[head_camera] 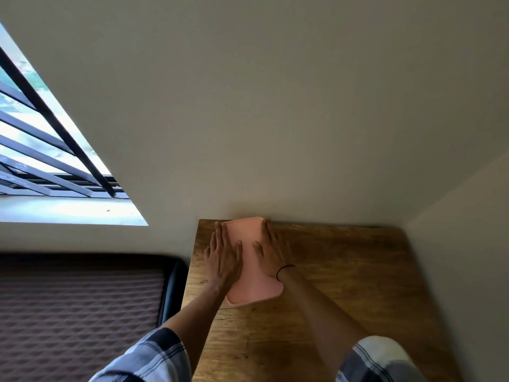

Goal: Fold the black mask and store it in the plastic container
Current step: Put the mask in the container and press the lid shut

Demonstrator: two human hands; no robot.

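Plaid sleeves [154, 357] lead up to both hands: left hand [223, 259] and right hand [271, 250] press flat, open-palmed, on the pink container [249, 274]. Black mask unseen; uneven pressure could skid it off the table [344, 271].

One pink container [254, 271], two hands, one table [344, 271].

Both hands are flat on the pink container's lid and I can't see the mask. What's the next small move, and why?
Probably press down along the lid edges to seat it. The left hand and right hand lie open on top, the container sits against the wall, and no mask shows on the table.
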